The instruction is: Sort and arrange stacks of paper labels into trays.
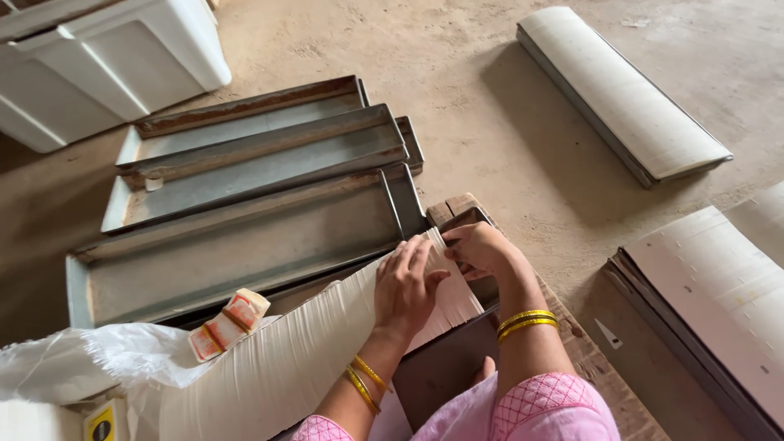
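Long row of thin white sheets (327,359): lower centre of frame, axis running lower left to upper right, far end in dark tray (478,224).
Left hand (406,290): flat on row top, fingers spread, nearer.
Right hand (482,249): at row's far end, fingers curled, pinching end sheets.
Empty metal trays (245,204): just beyond, upper left.
Bare floor (490,106): upper right.

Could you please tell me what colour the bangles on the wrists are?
Gold-yellow bangles, clearest in the head view.
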